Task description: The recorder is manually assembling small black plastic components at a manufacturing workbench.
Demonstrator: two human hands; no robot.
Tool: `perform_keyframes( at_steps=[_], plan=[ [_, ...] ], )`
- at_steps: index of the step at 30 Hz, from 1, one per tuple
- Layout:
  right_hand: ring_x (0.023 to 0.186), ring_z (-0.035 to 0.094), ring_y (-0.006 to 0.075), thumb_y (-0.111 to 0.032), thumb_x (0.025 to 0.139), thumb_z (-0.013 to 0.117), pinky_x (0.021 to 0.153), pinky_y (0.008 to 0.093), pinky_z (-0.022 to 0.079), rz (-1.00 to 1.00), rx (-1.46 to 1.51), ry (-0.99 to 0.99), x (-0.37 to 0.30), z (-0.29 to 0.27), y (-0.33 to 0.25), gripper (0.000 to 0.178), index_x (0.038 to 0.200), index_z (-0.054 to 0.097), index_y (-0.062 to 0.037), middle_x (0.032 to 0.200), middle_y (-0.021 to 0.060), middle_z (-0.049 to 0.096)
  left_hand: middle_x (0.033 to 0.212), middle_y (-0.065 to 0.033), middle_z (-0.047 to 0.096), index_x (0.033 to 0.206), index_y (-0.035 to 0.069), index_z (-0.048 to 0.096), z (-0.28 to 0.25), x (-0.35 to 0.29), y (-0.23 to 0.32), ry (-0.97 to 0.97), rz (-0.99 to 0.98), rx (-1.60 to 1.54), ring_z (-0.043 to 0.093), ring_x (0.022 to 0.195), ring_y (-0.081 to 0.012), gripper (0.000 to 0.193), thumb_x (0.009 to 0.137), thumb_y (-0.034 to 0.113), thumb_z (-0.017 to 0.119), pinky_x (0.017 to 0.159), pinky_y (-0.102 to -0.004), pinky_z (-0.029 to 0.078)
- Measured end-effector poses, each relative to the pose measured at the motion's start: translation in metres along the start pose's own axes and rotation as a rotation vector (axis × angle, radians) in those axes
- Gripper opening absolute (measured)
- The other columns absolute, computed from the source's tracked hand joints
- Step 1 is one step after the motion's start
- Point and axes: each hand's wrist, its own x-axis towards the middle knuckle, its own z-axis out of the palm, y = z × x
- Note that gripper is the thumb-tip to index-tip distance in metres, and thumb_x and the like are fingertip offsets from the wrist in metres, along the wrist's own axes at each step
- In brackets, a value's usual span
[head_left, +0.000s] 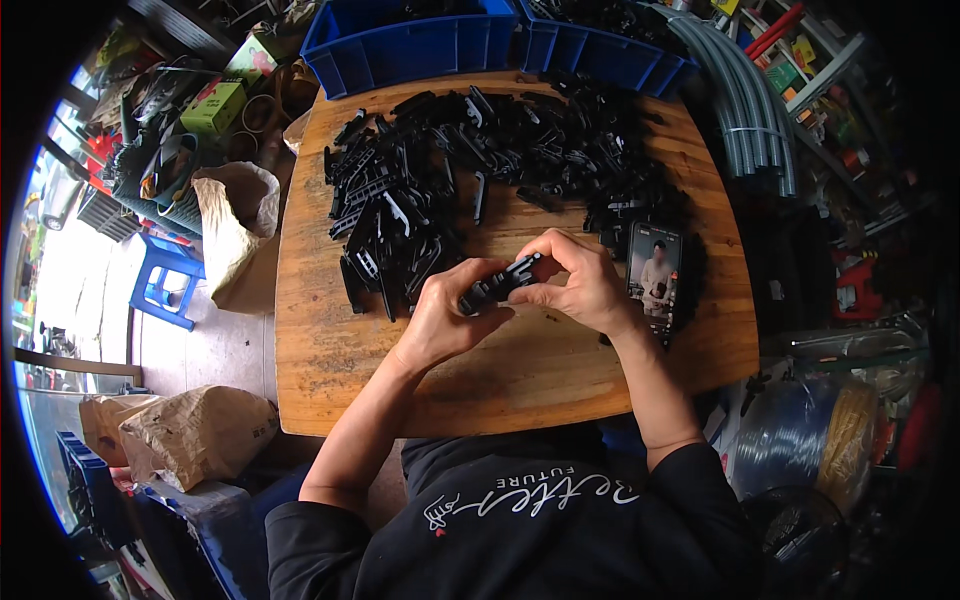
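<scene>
Over the near middle of the wooden table [480, 390], a black plastic part [500, 284] is held up between my two hands. My left hand [449, 305] closes around its left end, thumb along the near side. At its right end, my right hand [580, 283] pinches it between thumb and fingers. The part is long and narrow, with raised ridges on top; its exact kind I cannot make out. Beyond my hands lies a wide heap of black plastic parts [400, 190], curving along the far side of the table. One loose strip-shaped part [479, 198] lies just inside that heap.
A phone [654, 275] with a lit screen leans among black parts right of my right hand. Two blue bins [410, 50] stand at the far edge. Grey hoses [745, 110] hang at the far right. Left of the table are a paper sack [235, 240] and a blue stool [166, 282].
</scene>
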Motion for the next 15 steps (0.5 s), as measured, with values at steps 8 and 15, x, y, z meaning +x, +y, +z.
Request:
perform_keyframes(
  at_steps=[8,15],
  plan=[
    [0.070,0.061,0.0186,-0.008,0.068,0.077,0.061,0.0301,0.049,-0.189,-0.267,0.013,0.002,0.012,-0.008,0.038,0.099,0.056,-0.0028,0.083,0.0069,0.060,0.078,-0.0110,0.060,0.095,0.003,0.060,-0.010,0.001,-0.009,0.062,0.258,0.323,0.060,0.070,-0.0293,0.030,0.066,-0.001,0.068,0.060,-0.0346,0.049],
    [0.070,0.062,0.0247,-0.013,0.071,0.073,0.058,0.0332,0.050,-0.275,-0.452,0.050,-0.003,0.017,0.006,0.027,0.089,0.055,-0.0028,0.080,0.0092,0.058,0.077,-0.0108,0.062,0.091,0.003,0.061,-0.013,0.003,-0.013,0.022,0.314,0.498,0.061,0.068,-0.0286,0.029,0.064,-0.001,0.071,0.059,-0.0333,0.049]
  ],
)
